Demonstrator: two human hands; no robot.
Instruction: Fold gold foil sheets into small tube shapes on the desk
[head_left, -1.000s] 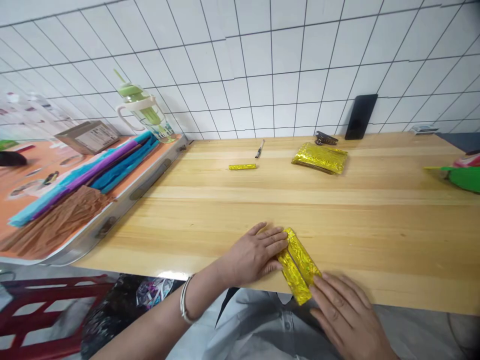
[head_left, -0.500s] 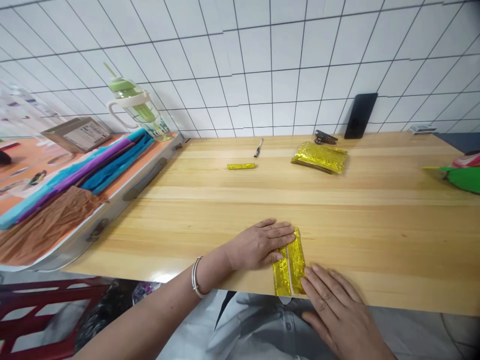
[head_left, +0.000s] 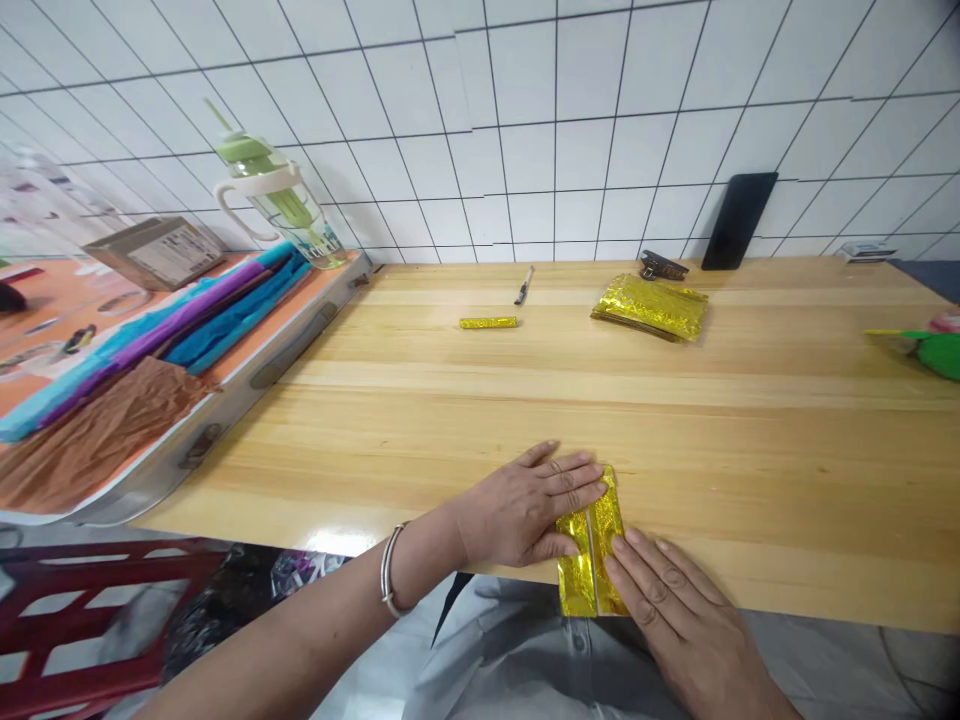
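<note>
A shiny gold foil sheet (head_left: 576, 585) lies at the table's front edge, its two sides folded in so that they meet along a narrow seam. My left hand (head_left: 517, 508) rests flat across its upper part, fingers stretched out and thumb on the left flap. With fingers extended, my right hand (head_left: 675, 600) touches the right flap's outer edge from the lower right. The foil's bottom end reaches slightly past the table edge. Farther back are a slim gold foil roll (head_left: 488, 323) and a stack of gold foil sheets (head_left: 651, 307).
Behind the stack sits a black clip (head_left: 663, 266); a dark phone (head_left: 739, 222) leans on the tiled wall. A pen (head_left: 524, 287) lies near the roll. Left stands a bin with coloured crepe paper (head_left: 127, 350), a small box (head_left: 161, 255) and a green-lidded bottle (head_left: 281, 200).
The view has shifted a little. My fingers remain on the foil, and the gap between its two flaps looks narrower. My right fingertips sit slightly farther over the right flap's edge.
</note>
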